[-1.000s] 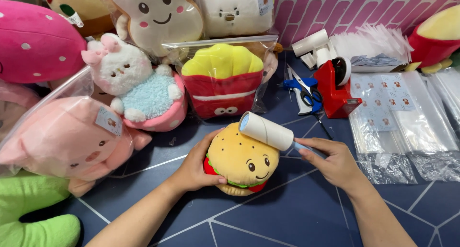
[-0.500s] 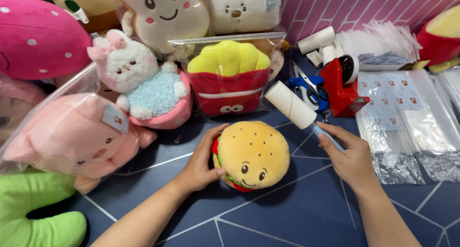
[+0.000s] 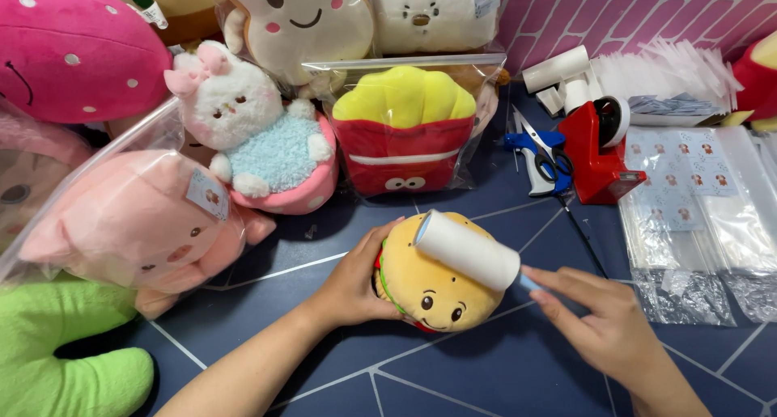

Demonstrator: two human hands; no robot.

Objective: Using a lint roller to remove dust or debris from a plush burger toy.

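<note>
A burger-shaped plush toy with a smiling face lies on the dark blue table. My left hand grips its left side and holds it steady. My right hand holds the blue handle of a lint roller, whose white roll rests across the top of the burger plush.
Bagged plush toys crowd the back and left: a fries plush, a pink pig, a white bunny, a green one. A red tape dispenser, blue scissors and stacks of clear bags lie to the right.
The lint roller lifted off to the right of the burger plush, then came back down across its top. My left hand turned the plush a little and kept hold.
</note>
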